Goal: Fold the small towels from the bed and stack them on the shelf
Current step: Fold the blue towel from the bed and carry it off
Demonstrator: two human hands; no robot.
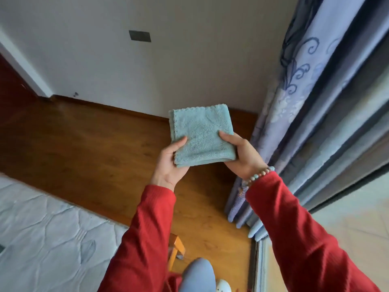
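While both hands pinch the folded towel [201, 137] in mid-air at the centre of the frame, above the wooden floor [88, 148], the risk I see is the layers sliding open: the left hand [171, 163] and right hand [242, 153] clamp only the near corners, thumbs on top, so the far scalloped edge hangs unsupported and could flop down. No shelf is in view. The towel lies nearly flat and almost square, its fold toward the lower edge of the frame, its slightly longer axis running toward the wall at the top

A small teal towel [201, 135] with scalloped edges is folded into a neat square of several layers. It is held flat in the air above the wooden floor, its folded edge nearest the camera.
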